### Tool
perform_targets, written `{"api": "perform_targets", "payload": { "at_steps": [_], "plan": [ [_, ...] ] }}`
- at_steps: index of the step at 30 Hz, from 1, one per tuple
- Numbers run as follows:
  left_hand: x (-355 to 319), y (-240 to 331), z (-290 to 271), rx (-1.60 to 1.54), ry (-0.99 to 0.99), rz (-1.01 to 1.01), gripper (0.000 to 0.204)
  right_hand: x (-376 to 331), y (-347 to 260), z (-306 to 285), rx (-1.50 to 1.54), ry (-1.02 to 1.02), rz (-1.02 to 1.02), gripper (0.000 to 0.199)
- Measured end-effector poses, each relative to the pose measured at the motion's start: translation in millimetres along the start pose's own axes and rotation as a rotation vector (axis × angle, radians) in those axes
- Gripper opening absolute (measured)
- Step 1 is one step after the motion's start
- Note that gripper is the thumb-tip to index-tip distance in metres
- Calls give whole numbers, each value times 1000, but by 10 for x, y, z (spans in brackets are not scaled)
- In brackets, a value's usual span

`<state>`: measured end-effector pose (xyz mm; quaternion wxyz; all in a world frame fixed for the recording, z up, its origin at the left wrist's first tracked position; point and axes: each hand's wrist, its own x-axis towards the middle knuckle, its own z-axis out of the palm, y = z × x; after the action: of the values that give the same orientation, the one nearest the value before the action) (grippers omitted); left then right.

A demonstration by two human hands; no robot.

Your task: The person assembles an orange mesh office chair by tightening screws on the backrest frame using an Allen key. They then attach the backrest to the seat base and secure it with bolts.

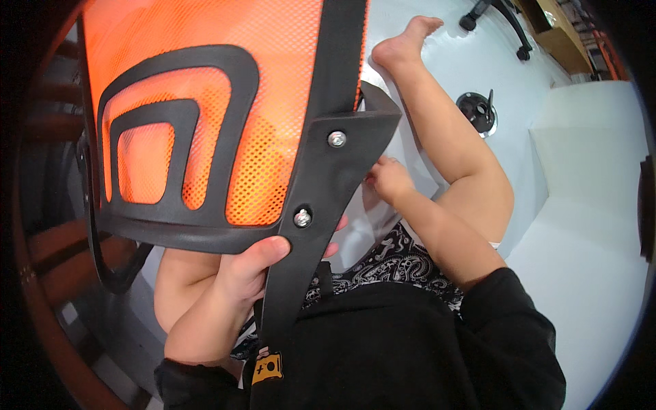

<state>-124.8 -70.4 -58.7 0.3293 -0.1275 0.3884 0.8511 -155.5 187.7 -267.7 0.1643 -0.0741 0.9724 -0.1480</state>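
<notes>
An office chair backrest (263, 157) of orange mesh in a black plastic frame stands tilted at the left, close in front of me. Along its right edge runs a black armrest (342, 164), fastened with two silver bolts, the upper bolt (336, 139) and the lower bolt (303, 218), which sits in a recess. My left hand (256, 263) is wrapped round the armrest's lower part, thumb on the near face and fingertips showing past its right side. My right hand (393, 180) is closed beside the armrest's right edge; its fingertips are partly hidden, and what they hold is unclear.
My bare legs (447, 116) lie bent on either side of the chair part. A round dark dish-like thing (478, 113) rests on the pale floor beyond my right leg. Farther off are a black castered base (502, 20) and a cardboard box (557, 34). White blocks (581, 143) stand at right.
</notes>
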Motion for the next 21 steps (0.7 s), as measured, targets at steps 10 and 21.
{"api": "perform_targets", "payload": {
  "at_steps": [10, 21],
  "plan": [
    [11, -69, -135, 7, -52, 71, 76, -441, -512, -1739, 595, 660, -220, 9],
    [0, -106, -138, 18, 13, 139, 74, -260, -1040, -2171, 174, 552, -669, 24]
  ]
}}
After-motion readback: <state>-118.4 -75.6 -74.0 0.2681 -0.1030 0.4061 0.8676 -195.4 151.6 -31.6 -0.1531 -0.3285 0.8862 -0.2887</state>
